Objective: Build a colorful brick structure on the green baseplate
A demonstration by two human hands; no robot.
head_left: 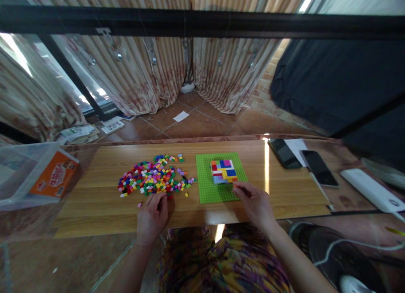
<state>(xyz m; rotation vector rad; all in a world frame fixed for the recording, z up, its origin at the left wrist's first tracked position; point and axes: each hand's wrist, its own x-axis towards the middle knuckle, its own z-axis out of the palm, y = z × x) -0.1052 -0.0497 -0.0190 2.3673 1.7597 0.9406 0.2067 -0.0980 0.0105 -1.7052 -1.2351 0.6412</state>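
Observation:
A green baseplate point(209, 185) lies on the wooden table point(95, 217). A small block of coloured bricks point(223, 171) is built on its far right part. To its left is a loose pile of small coloured bricks point(152, 179). My left hand point(152, 215) rests at the near edge of that pile, fingers curled down onto the bricks; whether it holds one is hidden. My right hand point(255, 204) lies on the baseplate's near right corner, just below the built block, fingers pinched together on something too small to name.
A clear plastic box point(19, 174) with an orange packet point(54, 174) stands at the table's left end. Two dark phones point(284, 153) point(319, 167) and a white device point(371, 189) lie to the right. A black frame bar point(202, 25) crosses overhead. A fan point(341, 255) stands on the floor, lower right.

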